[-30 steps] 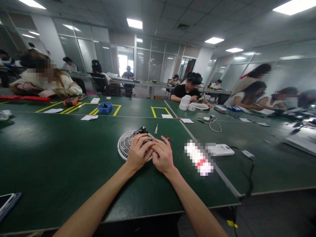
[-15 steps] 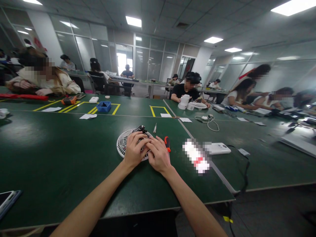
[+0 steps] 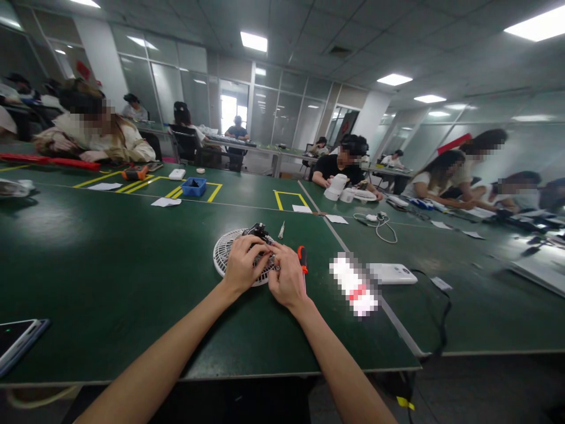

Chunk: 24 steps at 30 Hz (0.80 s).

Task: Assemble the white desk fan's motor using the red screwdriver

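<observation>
A round white fan grille (image 3: 223, 257) lies on the green table in front of me, with a dark motor-like part with wires (image 3: 257, 231) at its far side. My left hand (image 3: 245, 262) rests over the grille with its fingers curled toward that part. From the other side my right hand (image 3: 286, 272) meets it, fingertips bent and pressed close together over the grille. Whatever sits between the fingertips is hidden. A red-and-black-handled screwdriver (image 3: 302, 259) lies just right of my right hand. Beyond the hands is a small, pale, pointed tool or tube (image 3: 281, 230).
To the right are a blurred bright device (image 3: 353, 285) and a white phone-like case (image 3: 392, 274). A blue bin (image 3: 193, 186), paper slips and a white cable (image 3: 388, 229) lie farther back. Another phone (image 3: 20, 341) sits at the left edge. Co-workers sit around the tables.
The camera view has shifted slightly, so the scene sits a little farther right. Both hands stay at the grille; the right fingers have bent slightly and drawn a little apart from the left.
</observation>
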{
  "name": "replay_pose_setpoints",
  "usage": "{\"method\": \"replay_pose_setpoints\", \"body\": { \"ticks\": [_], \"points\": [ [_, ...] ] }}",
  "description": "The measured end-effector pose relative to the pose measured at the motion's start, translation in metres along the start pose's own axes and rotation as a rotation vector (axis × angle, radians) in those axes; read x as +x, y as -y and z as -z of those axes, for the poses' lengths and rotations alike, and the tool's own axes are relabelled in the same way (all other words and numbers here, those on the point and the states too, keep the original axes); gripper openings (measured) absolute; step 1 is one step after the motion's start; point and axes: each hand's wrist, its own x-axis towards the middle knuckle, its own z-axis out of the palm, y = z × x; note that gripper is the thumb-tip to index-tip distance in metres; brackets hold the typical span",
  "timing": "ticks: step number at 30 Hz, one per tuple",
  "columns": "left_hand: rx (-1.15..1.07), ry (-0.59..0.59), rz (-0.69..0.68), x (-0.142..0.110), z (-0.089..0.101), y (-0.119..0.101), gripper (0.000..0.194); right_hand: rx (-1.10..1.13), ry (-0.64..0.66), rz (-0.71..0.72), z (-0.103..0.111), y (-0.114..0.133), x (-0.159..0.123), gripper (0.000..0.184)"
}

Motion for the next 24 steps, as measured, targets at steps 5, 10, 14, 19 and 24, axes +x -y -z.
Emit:
{"method": "replay_pose_setpoints", "body": {
  "ticks": [5,10,14,19,24],
  "points": [
    [-0.048,0.013,0.032,0.0,0.0,0.002,0.002,-0.129,-0.158,-0.259,0.013,-0.022,0.004,0.026],
    [-0.05,0.024,0.026,0.0,0.002,0.001,0.007,-0.352,-0.116,-0.648,0.026,-0.042,0.004,0.026],
    [-0.066,0.033,0.046,-0.001,0.002,0.001,0.013,-0.428,0.225,-0.911,0.028,-0.041,0.004,0.048],
    [-0.085,0.047,0.042,-0.001,0.0,0.001,0.018,-0.438,0.442,-1.026,0.03,-0.039,0.006,0.051],
    [-0.1,0.037,0.034,-0.003,-0.001,0.001,0.015,-0.315,0.38,-1.086,0.037,-0.048,0.005,0.056]
  ]
}}
